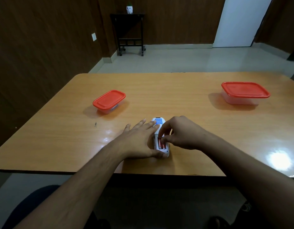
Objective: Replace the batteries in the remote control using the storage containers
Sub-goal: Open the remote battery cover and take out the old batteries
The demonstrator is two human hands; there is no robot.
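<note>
The white remote control (160, 138) is lying face down near the front edge of the desk (60, 138), its battery bay uncovered and showing two orange batteries (161, 144). The left hand (141, 141) is resting flat with straight fingers steadying it. The right hand (180, 134) is pinching at the batteries with curled fingertips. Two red-lidded clear containers are sitting closed: the smaller (109, 101) far left, contents indistinct, and the larger (245, 93) far right.
</note>
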